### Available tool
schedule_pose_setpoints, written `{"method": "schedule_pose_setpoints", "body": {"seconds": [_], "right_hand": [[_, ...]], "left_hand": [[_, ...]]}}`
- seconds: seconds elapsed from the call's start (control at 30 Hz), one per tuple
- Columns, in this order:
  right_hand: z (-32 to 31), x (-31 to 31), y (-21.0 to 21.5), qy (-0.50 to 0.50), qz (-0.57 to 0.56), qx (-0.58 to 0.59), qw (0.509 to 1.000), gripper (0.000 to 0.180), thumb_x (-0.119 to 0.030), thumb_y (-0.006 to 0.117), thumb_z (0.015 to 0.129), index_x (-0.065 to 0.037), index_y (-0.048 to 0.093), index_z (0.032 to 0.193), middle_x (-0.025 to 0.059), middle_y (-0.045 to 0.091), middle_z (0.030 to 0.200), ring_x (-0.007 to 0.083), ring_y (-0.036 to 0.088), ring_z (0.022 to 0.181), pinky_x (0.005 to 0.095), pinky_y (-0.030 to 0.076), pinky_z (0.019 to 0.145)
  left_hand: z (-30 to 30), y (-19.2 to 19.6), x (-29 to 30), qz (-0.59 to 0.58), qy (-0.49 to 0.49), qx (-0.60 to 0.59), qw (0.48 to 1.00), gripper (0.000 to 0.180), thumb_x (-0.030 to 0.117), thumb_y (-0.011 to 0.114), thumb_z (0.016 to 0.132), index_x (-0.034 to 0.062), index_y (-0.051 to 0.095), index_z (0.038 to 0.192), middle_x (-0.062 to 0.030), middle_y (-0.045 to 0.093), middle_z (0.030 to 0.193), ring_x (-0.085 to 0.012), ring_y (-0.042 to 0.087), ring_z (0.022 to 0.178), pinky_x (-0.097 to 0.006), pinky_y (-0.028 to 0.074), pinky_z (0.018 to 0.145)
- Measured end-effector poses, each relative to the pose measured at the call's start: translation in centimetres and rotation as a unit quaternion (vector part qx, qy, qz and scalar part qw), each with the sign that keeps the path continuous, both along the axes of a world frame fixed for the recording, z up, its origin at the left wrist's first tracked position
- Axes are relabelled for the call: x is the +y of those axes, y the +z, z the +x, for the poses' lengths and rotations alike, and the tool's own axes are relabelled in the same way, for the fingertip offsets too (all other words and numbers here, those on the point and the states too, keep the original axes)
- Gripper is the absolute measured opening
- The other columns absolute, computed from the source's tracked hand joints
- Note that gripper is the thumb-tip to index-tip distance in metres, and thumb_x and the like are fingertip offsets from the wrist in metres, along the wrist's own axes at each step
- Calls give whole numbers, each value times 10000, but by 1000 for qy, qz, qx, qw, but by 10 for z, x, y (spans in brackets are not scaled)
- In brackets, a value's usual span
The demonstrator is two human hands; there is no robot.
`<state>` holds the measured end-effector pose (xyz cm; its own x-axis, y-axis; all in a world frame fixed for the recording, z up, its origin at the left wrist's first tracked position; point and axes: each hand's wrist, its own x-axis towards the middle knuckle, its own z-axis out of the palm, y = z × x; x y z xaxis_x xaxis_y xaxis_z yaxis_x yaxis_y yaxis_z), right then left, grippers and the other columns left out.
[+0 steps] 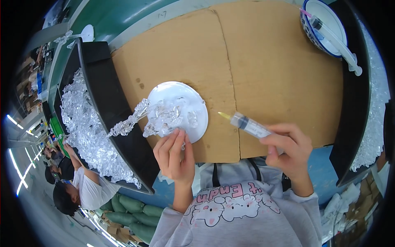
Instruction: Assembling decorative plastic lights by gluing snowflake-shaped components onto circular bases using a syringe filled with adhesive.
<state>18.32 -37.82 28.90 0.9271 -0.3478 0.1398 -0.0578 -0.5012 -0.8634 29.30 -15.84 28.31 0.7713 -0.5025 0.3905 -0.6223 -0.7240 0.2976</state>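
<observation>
A syringe with a yellow tip and clear barrel is gripped in my right hand. Its tip points left, a little apart from a white round plate. On that plate lie clear, shiny plastic pieces. A clear, knobbly stem sticks out past the plate's left edge. My left hand is at the plate's near edge, its thumb and fingers pinched together at the clear plastic. Exactly what part the fingertips hold is partly hidden.
Brown cardboard covers the worktop. To the left, a black bin holds clear plastic pieces; another black bin with clear pieces stands right. A blue-and-white bowl at the far right carries a second syringe. Another person works beyond the left bin.
</observation>
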Motion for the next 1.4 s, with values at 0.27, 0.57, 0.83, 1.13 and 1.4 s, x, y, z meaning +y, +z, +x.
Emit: {"method": "schedule_pose_setpoints", "body": {"seconds": [0.27, 0.57, 0.83, 1.13, 1.4], "right_hand": [[-6, 5, 6, -31, -21, 9, 999, 239, 35, 610, 625, -75, 660, 831, 111, 651, 866, 202, 637, 669, 263, 494, 554], [-1, 12, 11, -35, -40, 6, 999, 256, 41, 611, 601, -73, 657, 825, 119, 661, 854, 218, 635, 684, 276, 492, 568], [-1, 14, 12, -72, -22, -7, 997, 207, 22, 590, 689, -37, 645, 880, 162, 643, 916, 246, 628, 775, 299, 488, 665], [-1, 7, 4, -53, -20, 5, 998, 262, 2, 549, 816, -13, 563, 1076, 159, 600, 1038, 239, 588, 902, 308, 456, 800], [8, 4, -1, -100, 291, -14, 951, 459, -66, 503, 887, -7, 343, 1313, 144, 465, 1230, 209, 488, 1095, 320, 390, 938]], "left_hand": [[-9, -15, 12, -291, 77, 56, 952, 238, -112, 649, 750, -24, 641, 971, -145, 644, 983, -255, 581, 926, -343, 499, 801], [-9, -16, 13, -371, 105, 81, 919, 223, -92, 629, 779, -22, 626, 990, -156, 640, 987, -258, 580, 936, -350, 488, 827], [-7, -10, 11, -435, 128, 102, 886, 204, -75, 626, 791, -24, 625, 989, -159, 625, 992, -246, 582, 947, -336, 476, 835], [-7, -12, 11, -444, 129, 113, 880, 216, -83, 626, 787, -25, 630, 995, -153, 625, 993, -241, 579, 958, -336, 469, 848], [-4, -13, 11, -417, 102, 98, 898, 234, -112, 639, 759, -18, 629, 974, -153, 641, 975, -255, 590, 929, -358, 496, 810]]}}
